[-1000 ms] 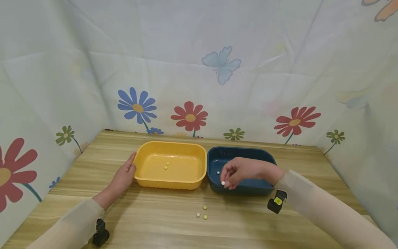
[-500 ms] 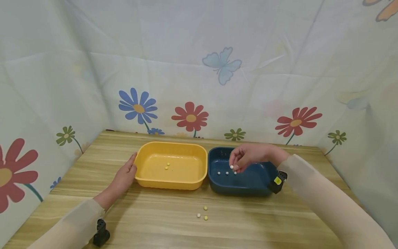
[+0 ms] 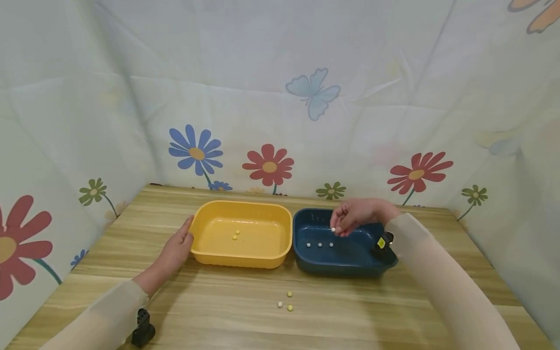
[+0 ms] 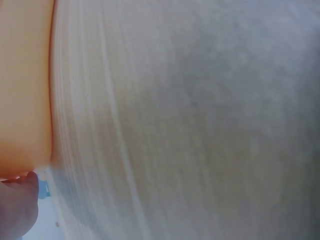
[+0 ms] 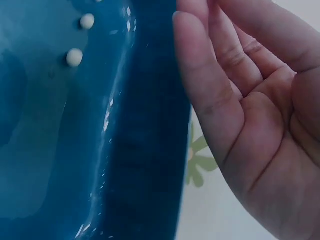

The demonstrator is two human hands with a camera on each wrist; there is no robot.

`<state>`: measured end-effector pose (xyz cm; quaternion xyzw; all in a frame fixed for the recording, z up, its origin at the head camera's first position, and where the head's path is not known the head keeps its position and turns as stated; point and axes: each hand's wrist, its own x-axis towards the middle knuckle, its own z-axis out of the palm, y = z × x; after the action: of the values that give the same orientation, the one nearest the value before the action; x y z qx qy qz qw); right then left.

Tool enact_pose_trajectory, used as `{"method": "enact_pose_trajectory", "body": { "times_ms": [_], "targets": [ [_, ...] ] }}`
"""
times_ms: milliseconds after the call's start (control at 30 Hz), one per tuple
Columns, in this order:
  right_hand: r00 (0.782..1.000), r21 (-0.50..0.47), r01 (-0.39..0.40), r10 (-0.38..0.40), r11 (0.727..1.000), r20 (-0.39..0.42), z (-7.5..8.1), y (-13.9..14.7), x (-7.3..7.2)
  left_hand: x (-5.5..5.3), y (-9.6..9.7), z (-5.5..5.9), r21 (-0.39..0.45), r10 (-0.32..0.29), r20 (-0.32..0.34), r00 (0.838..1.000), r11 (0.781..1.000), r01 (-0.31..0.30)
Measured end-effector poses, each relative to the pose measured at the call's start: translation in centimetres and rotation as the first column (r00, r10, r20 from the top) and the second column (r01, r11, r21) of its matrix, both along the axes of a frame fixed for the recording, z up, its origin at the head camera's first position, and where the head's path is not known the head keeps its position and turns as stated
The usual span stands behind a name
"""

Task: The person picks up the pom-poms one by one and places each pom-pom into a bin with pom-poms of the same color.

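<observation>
A pale, wrinkled cloth [image 3: 236, 53] printed with flowers and butterflies hangs behind the surface [image 3: 236, 313] and along both sides. The surface has a light, streaked wood grain, blurred in the left wrist view. High in the middle flies a printed light-blue butterfly [image 3: 314, 93]; part of an orange shape [image 3: 545, 19] shows at the upper right. Lower down, from left to right, come a large red flower [image 3: 8, 247] cut by the picture's edge, a green flower [image 3: 93, 191], a blue flower [image 3: 196, 153], a red bloom [image 3: 269, 166], a small green bloom [image 3: 331, 190], another red one [image 3: 417, 173] and another green one [image 3: 474, 195].
</observation>
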<state>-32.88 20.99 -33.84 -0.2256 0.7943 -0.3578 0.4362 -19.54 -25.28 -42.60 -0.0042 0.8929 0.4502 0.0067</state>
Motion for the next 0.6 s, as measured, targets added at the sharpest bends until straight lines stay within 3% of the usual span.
{"method": "enact_pose_trajectory", "body": {
  "times_ms": [300,600],
  "targets": [
    [0.998,0.089,0.021,-0.027,0.996,0.063,-2.2,0.9,-1.7,0.1,0.1,-0.1,-0.004,0.008,-0.002,1.000,1.000,-0.008],
    [0.988,0.135,0.015,-0.036,0.991,0.149,-3.7,1.8,-2.3,0.4,0.0,-0.2,0.012,0.004,-0.013,1.000,1.000,-0.004]
  ]
}}
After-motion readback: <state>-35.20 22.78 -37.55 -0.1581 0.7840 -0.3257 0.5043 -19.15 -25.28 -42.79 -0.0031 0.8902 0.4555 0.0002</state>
